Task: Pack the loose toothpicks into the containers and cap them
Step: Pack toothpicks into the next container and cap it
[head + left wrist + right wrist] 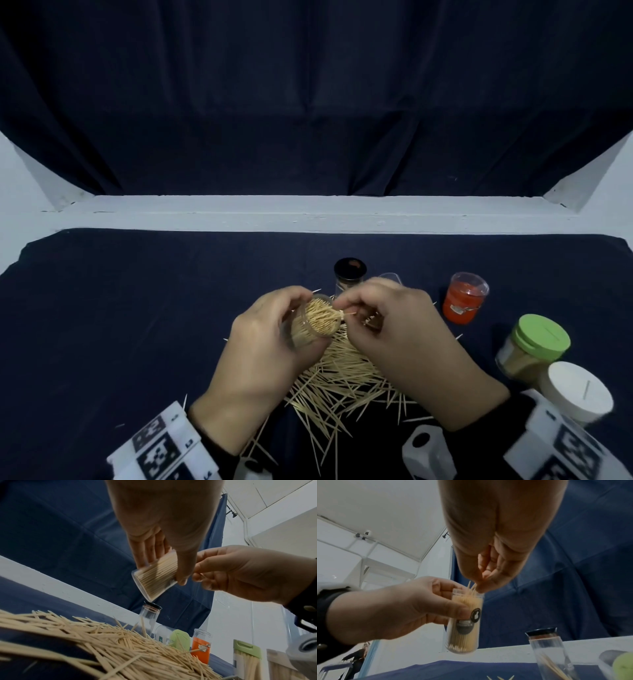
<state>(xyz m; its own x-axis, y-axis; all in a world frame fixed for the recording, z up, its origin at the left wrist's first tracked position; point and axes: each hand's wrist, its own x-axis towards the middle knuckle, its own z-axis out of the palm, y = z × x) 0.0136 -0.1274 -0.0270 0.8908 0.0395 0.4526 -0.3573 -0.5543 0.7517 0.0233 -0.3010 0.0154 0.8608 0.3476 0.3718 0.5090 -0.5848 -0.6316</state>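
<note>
My left hand [270, 339] grips a clear container [313, 323] packed with toothpicks, held above the table with its mouth tilted toward me. The same container [464, 623] carries a round black label in the right wrist view. My right hand [387, 322] pinches a few toothpicks [471, 588] at the container's mouth, their lower ends among the packed ones. A big heap of loose toothpicks [342, 380] lies on the dark cloth under both hands. From the left wrist view the held container [155, 574] hangs above that heap [120, 642].
Behind the hands stand a black-capped clear container [350, 274] and an open clear one [390, 277]. To the right are a red-filled container [464, 298], a green-lidded jar [534, 346] and a white-lidded jar [575, 394]. A white ledge [308, 214] borders the table's far edge.
</note>
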